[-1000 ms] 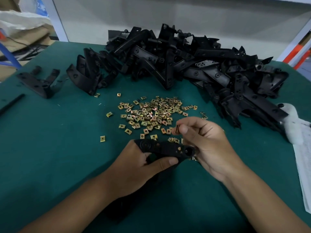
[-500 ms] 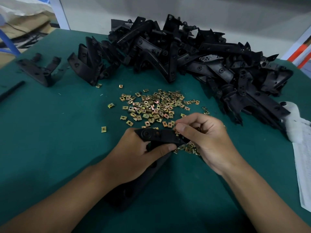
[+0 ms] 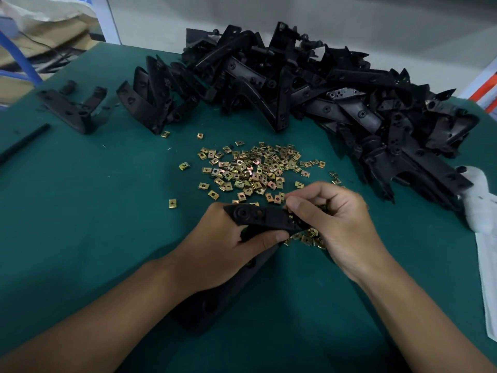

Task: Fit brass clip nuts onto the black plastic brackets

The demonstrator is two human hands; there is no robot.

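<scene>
Left hand [image 3: 223, 246] clamped around a black bracket [image 3: 263, 219], held just above the green counter [image 3: 80, 211]. Right hand [image 3: 338, 219] curled at the bracket's end, pinching there, several brass nuts [image 3: 309, 238] cupped beneath. Loose nuts [image 3: 252, 168] scattered just beyond; bracket heap [image 3: 322, 98] behind.

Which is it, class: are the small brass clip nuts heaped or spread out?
Spread out: the small brass clip nuts lie scattered mostly singly across the green table mat.
</scene>
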